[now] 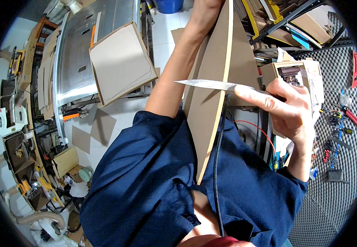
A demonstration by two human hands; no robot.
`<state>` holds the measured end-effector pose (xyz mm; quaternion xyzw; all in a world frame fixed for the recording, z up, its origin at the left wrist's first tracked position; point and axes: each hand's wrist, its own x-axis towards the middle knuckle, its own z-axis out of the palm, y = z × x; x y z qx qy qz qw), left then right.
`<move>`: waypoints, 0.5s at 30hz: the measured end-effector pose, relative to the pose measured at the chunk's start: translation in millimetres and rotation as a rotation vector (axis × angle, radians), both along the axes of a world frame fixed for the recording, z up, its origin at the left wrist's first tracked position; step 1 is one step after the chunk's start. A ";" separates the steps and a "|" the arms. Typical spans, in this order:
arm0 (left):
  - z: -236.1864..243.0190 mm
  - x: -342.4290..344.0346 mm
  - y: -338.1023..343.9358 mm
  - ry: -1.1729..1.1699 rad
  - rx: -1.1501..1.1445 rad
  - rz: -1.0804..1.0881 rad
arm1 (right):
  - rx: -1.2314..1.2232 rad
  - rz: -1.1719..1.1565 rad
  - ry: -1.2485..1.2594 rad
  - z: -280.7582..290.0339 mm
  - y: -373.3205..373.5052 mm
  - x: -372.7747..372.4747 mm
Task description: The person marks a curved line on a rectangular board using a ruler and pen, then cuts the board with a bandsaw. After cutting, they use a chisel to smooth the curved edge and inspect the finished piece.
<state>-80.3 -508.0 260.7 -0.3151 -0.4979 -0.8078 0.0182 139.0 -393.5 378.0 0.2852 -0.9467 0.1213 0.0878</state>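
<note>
A long brown board (210,68) stands on edge in front of me, its near tip against my chest and its pale narrow edge turned up. At the far end, my left hand (206,15) is against the board's left side and steadies it; its fingers are mostly hidden. My right hand (287,103) is closed round a knife (207,84), the index finger stretched along the metal. The pointed blade crosses the board's pale edge, tip toward my left forearm. The knife's handle is hidden in my palm.
A metal-topped machine table (77,78) stands at the left, with a pale panel (122,61) on its corner. Further left are shelves (24,152) of tools. At the right, a box (314,78) and stacked sheet offcuts (269,24) stand near a foam-covered wall (331,214). A black cord (216,173) hangs by the board.
</note>
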 end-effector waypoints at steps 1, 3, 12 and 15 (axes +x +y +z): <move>-0.3 2.1 -7.4 0.007 -0.007 0.026 | -0.023 0.023 0.005 -5.7 1.7 -2.8; -1.8 0.9 -12.9 0.007 -0.028 0.047 | -0.049 -0.010 -0.014 -8.6 8.5 0.3; 7.7 -1.2 -11.2 0.005 -0.045 0.152 | -0.069 0.065 -0.010 -7.9 3.4 -11.1; -2.9 -13.2 -12.2 0.006 -0.038 0.081 | -0.086 0.015 -0.054 -7.5 17.2 -7.5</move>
